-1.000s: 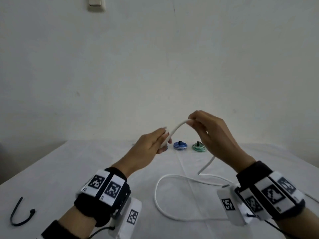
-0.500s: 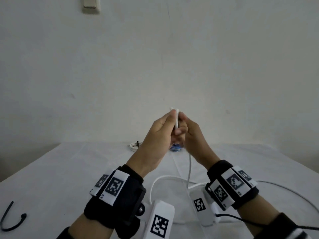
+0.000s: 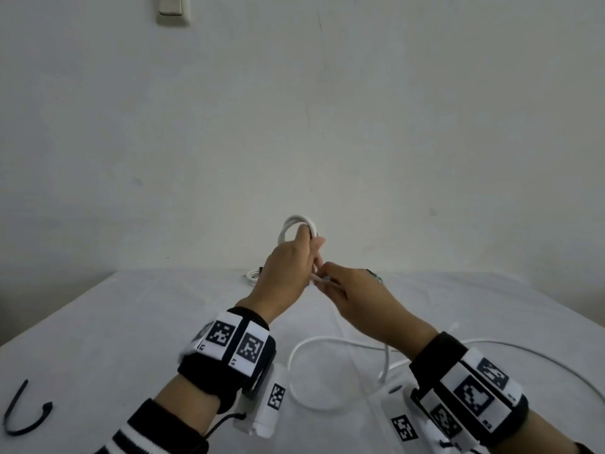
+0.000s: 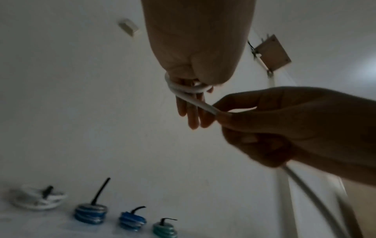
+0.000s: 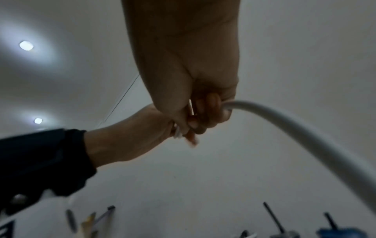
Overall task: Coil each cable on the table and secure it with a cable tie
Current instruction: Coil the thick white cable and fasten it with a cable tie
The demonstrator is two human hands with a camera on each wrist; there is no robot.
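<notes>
A white cable [image 3: 298,221] is wound in a small loop round the fingers of my left hand [image 3: 296,257], raised above the table. In the left wrist view the turns [image 4: 184,88] cross the straight fingers [image 4: 193,116] under the thumb. My right hand [image 3: 330,280] sits just below and to the right and pinches the same cable [image 4: 200,103] between thumb and forefinger. The right wrist view shows the cable [image 5: 295,122] leaving that fist and arching away. The slack [image 3: 314,342] lies in loose curves on the table between my wrists.
A black cable tie [image 3: 26,411] lies curled at the table's near left. Along the far edge stand tied coils: white [image 4: 38,199], blue-grey [image 4: 90,214], blue [image 4: 132,220] and green [image 4: 164,230]. The white tablecloth [image 3: 131,322] meets a plain wall behind.
The hands, apart a second ago, met in front of me. Now a loop of cable stands round my left fingers, and my right hand has dropped below and right of it, still on the cable.
</notes>
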